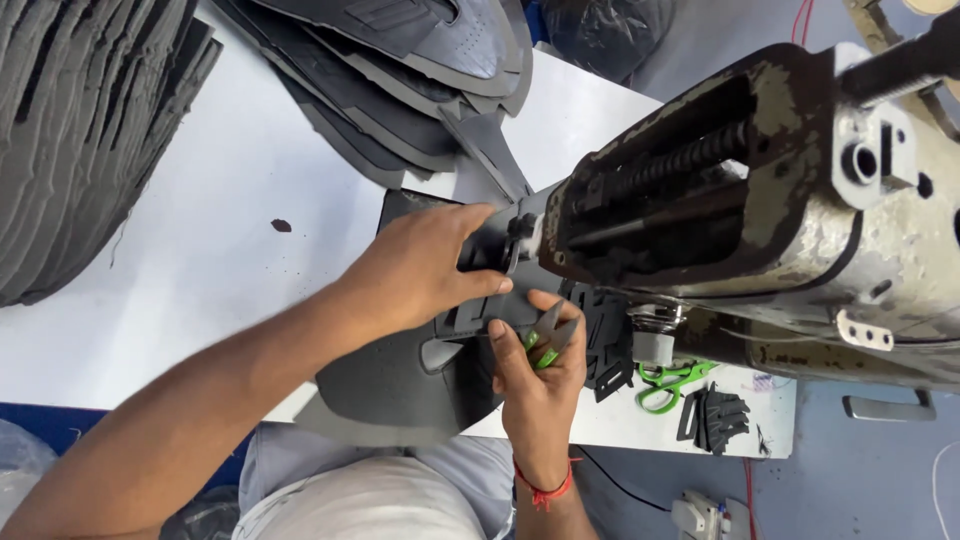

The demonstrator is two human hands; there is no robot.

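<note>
Stacked dark cut pieces (pixel 90 130), green scissors (pixel 672 382), worn sewing machine (pixel 780 190).

We see both forearms bare, without sleeves. The right wrist has a thin red thread bracelet (pixel 543 491). Below, we see light grey trousers (pixel 370 495) on the lap.

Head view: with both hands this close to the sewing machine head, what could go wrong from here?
1. The left hand presses the dark shoe piece right beside the sewing machine head; fingers could slip under the moving parts.
2. The right hand holds green-handled snips with blades open near its own thumb and the piece; a slip might nick either.
</note>
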